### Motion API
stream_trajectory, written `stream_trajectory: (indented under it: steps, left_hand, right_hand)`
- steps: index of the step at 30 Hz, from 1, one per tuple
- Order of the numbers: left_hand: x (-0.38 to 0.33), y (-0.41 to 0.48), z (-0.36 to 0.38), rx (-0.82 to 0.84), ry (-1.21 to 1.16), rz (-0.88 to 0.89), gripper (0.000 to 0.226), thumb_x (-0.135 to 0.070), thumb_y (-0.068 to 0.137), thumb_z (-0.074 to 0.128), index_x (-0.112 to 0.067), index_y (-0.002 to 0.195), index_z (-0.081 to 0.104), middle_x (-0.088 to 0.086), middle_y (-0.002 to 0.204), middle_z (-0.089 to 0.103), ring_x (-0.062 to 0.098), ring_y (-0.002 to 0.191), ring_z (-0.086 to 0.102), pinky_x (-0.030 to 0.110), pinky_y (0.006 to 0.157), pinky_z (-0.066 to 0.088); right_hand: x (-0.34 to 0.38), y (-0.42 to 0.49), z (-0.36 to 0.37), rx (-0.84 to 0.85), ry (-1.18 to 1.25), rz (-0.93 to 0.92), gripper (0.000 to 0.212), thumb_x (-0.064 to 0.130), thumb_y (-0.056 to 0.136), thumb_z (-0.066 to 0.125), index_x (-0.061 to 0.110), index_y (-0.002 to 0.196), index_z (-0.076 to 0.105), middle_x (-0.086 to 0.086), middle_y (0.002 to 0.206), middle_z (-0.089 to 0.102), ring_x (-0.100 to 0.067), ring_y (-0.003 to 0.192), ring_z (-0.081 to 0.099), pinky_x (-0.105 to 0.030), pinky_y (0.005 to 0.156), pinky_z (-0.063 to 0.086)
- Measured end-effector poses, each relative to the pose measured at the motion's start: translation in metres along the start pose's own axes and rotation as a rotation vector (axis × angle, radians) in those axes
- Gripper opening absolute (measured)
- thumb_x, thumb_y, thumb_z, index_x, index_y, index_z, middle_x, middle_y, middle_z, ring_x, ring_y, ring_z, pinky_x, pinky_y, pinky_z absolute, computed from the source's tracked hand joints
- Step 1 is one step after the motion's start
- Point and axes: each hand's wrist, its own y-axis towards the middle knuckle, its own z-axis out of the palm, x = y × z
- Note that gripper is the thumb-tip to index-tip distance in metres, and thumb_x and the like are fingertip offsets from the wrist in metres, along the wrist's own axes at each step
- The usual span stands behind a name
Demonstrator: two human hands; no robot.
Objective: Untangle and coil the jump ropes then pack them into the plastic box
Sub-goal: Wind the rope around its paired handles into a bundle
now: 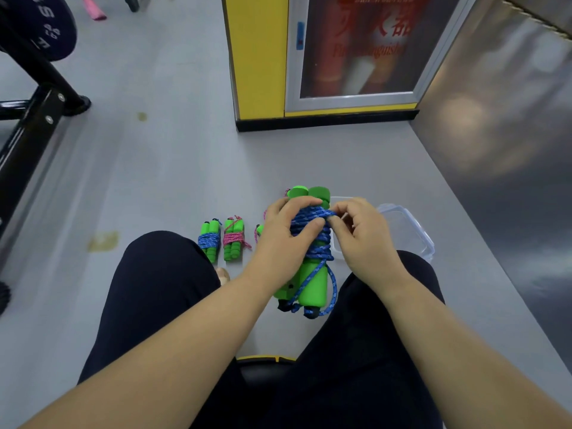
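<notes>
Between the knees (pixel 161 289), the green handles (pixel 311 281) are gripped by the left hand (pixel 283 243), fingers curled; the blue cord (pixel 312 235) is pinched by the right hand (pixel 363 235). The plastic box (pixel 413 230) sits just behind. Cord judged soft, light; firmest hold at the handles.

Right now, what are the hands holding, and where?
The left hand grips the blue jump rope round its wound middle; the right hand pinches its topmost turn.
</notes>
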Motion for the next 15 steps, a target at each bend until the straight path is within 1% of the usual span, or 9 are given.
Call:
stream_trajectory:
  steps: [1,2,4,5,6,8,11,13,15]
  left_hand:
    - [0.001,-0.001,-0.001,-0.017,-0.041,0.014,0.024,-0.023,0.091,0.058,-0.042,0.107,0.058,-0.005,0.129,0.042,-0.010,0.108,0.045,0.000,0.090,0.036]
    - [0.002,-0.001,-0.001,-0.022,-0.082,0.019,0.023,-0.025,0.091,0.059,-0.044,0.103,0.060,-0.004,0.128,0.045,-0.006,0.110,0.048,0.013,0.098,0.041]
    - [0.005,0.000,-0.003,-0.021,-0.155,-0.006,0.018,-0.033,0.087,0.063,-0.047,0.097,0.064,0.000,0.123,0.053,0.011,0.110,0.057,0.038,0.099,0.047]
    - [0.004,0.000,-0.003,-0.025,-0.187,-0.022,0.016,-0.037,0.083,0.063,-0.046,0.096,0.065,0.003,0.119,0.057,0.019,0.108,0.060,0.045,0.095,0.049]
    - [0.003,-0.001,-0.003,-0.038,-0.220,-0.033,0.015,-0.037,0.082,0.064,-0.043,0.095,0.065,0.006,0.116,0.059,0.024,0.105,0.062,0.048,0.093,0.050]
    - [0.001,-0.001,-0.003,-0.062,-0.316,-0.055,0.009,-0.028,0.086,0.065,-0.035,0.092,0.067,0.012,0.111,0.062,0.030,0.100,0.064,0.052,0.088,0.052]
    - [-0.001,-0.001,-0.003,-0.062,-0.425,-0.078,0.014,-0.018,0.089,0.063,-0.030,0.086,0.069,0.012,0.103,0.065,0.033,0.096,0.065,0.053,0.085,0.053]
    - [-0.001,-0.001,-0.005,-0.057,-0.419,-0.047,0.014,-0.019,0.088,0.063,-0.031,0.088,0.070,0.012,0.106,0.065,0.033,0.099,0.064,0.054,0.086,0.053]
    - [0.000,-0.002,-0.006,-0.050,-0.403,-0.015,0.011,-0.023,0.088,0.063,-0.032,0.091,0.069,0.015,0.111,0.063,0.033,0.102,0.063,0.054,0.088,0.052]
  right_hand:
    - [0.001,0.000,-0.002,0.000,0.006,-0.020,0.006,0.012,0.091,0.056,0.016,0.089,0.060,0.005,0.085,0.055,0.000,0.070,0.049,-0.007,0.065,0.037]
    - [0.002,0.001,-0.003,0.006,0.012,-0.038,0.006,0.012,0.091,0.056,0.015,0.090,0.061,0.003,0.088,0.058,-0.001,0.071,0.050,-0.008,0.065,0.038]
    - [0.003,0.000,-0.006,0.016,0.012,-0.066,0.007,0.016,0.090,0.056,0.014,0.091,0.062,0.001,0.091,0.061,-0.004,0.074,0.053,-0.012,0.067,0.041]
    - [0.004,-0.001,-0.007,0.008,0.014,-0.079,0.010,0.018,0.088,0.055,0.014,0.091,0.063,0.002,0.092,0.061,-0.005,0.075,0.054,-0.014,0.068,0.043]
    - [0.005,-0.002,-0.007,-0.013,0.025,-0.092,0.012,0.019,0.087,0.055,0.015,0.092,0.065,0.003,0.091,0.061,-0.006,0.078,0.056,-0.016,0.070,0.045]
    - [0.007,-0.004,-0.005,-0.079,0.081,-0.094,0.010,0.017,0.086,0.058,0.018,0.092,0.067,0.006,0.090,0.062,-0.006,0.084,0.058,-0.018,0.075,0.047]
    - [0.011,-0.008,0.002,-0.179,0.275,0.032,0.012,0.013,0.084,0.067,0.023,0.091,0.067,0.006,0.093,0.063,-0.008,0.086,0.063,-0.019,0.075,0.050]
    - [0.013,-0.011,0.004,-0.243,0.376,0.104,0.012,0.013,0.082,0.069,0.017,0.094,0.068,-0.001,0.097,0.065,-0.009,0.087,0.065,-0.017,0.075,0.050]
    - [0.015,-0.014,0.007,-0.253,0.398,0.130,0.014,0.014,0.085,0.066,0.016,0.098,0.068,0.000,0.098,0.067,-0.008,0.089,0.066,-0.018,0.077,0.051]
